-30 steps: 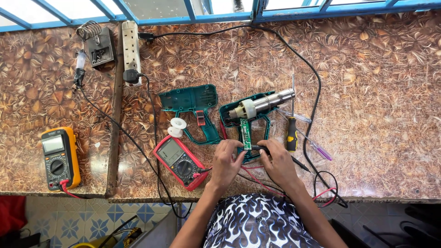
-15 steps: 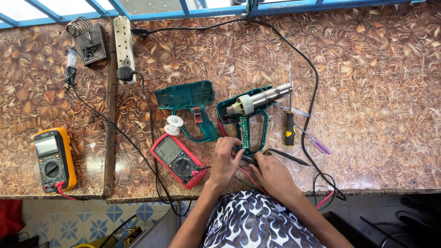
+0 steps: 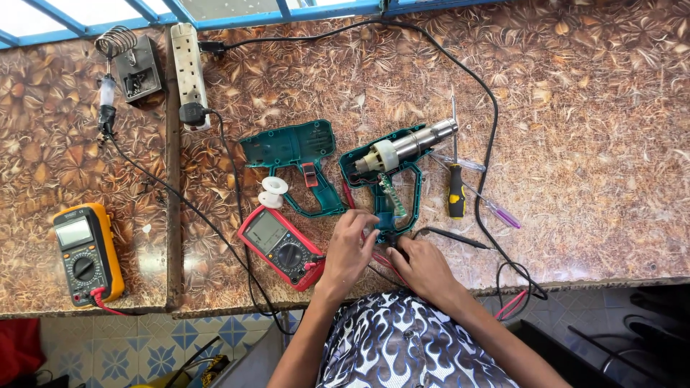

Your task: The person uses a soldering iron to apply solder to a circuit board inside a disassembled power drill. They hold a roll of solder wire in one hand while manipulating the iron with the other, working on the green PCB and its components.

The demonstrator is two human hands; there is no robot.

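Your left hand (image 3: 350,248) and right hand (image 3: 419,262) meet at the handle base of the opened teal drill (image 3: 392,179), fingers pinching small parts; exact hold unclear. Red multimeter (image 3: 280,246) just left. Brown leaf-patterned counter (image 3: 589,129) under a blue window frame (image 3: 302,13).

Black shirt with white flame-like swirls, arms bare
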